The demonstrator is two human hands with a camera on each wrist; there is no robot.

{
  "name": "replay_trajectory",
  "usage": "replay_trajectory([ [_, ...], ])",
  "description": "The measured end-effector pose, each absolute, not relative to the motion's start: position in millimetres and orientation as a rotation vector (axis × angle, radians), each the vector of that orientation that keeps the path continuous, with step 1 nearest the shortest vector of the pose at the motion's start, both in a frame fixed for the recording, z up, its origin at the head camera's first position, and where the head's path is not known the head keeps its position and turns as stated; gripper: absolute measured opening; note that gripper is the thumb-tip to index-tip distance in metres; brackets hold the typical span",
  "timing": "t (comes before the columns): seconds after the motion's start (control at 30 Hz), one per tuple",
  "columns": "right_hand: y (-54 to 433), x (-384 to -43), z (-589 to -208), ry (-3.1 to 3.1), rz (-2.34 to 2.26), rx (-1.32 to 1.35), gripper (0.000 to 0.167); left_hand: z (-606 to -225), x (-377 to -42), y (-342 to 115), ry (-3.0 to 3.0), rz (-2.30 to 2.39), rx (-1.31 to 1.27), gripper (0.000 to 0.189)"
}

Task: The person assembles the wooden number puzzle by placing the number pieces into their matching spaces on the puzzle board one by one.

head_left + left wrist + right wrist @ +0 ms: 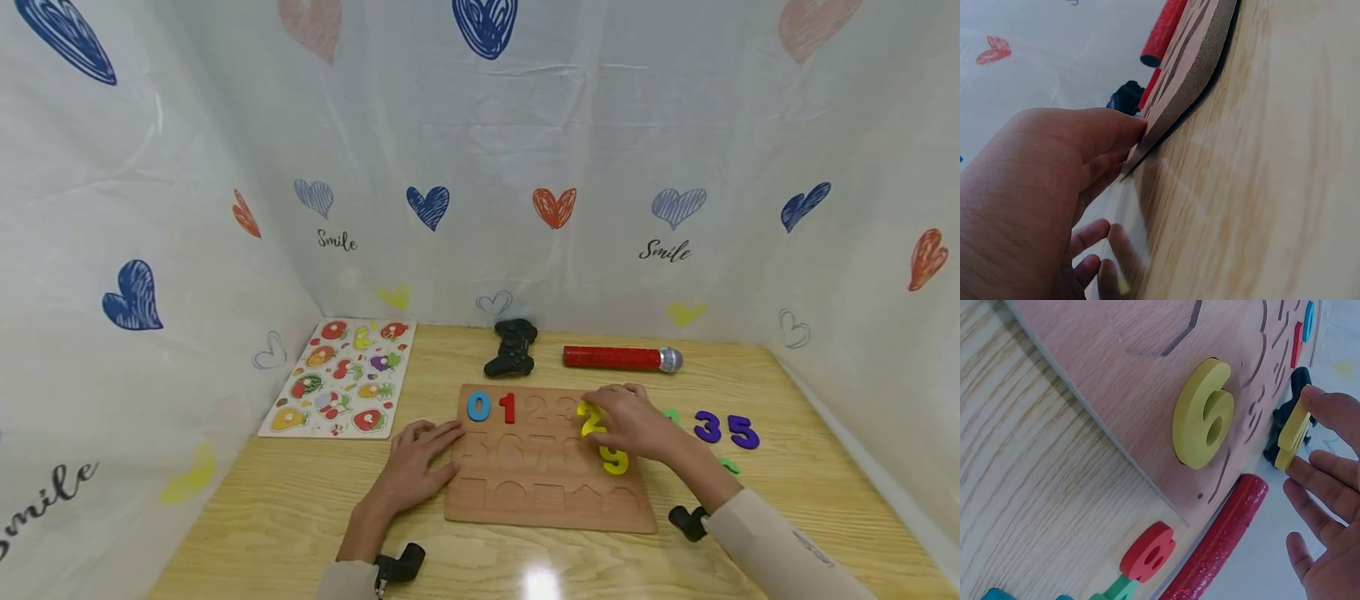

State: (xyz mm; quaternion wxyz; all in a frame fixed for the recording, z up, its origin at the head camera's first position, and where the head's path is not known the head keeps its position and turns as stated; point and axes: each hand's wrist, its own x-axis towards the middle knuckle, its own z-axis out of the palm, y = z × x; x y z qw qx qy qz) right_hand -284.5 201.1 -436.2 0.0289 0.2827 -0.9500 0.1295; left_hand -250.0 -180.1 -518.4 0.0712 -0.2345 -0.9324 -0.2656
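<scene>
A wooden number board [525, 504] with cut-out slots lies on the table. In its top row sit a blue 0 [478, 407] and a red 1 [507, 408]; a yellow 9 [616, 462] rests in the middle row at the right. My right hand [633, 421] pinches a yellow number 2 [590, 419] between thumb and fingertips, raised above the board in the right wrist view, where the number piece [1294, 434] shows edge-on. At the board's left edge, my left hand [414, 467] touches the side with extended fingers and thumb [1113, 128].
Right of the board lie a purple 3 [707, 427], a purple 5 [743, 432], a red 8 [1149, 552] and green pieces, partly hidden by the right arm. Behind are a black game controller [513, 347] and a red microphone [615, 358]. A fruit puzzle board [341, 379] lies left.
</scene>
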Motion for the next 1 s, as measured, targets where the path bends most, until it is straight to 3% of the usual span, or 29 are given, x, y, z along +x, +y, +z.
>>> replay_trajectory([
  [1.0,169.7,-310.1,-445.5,-2.972,0.349,0.92,0.062,-519.5,-250.1,-181.2,-2.806,-0.82,-0.716,0.052],
])
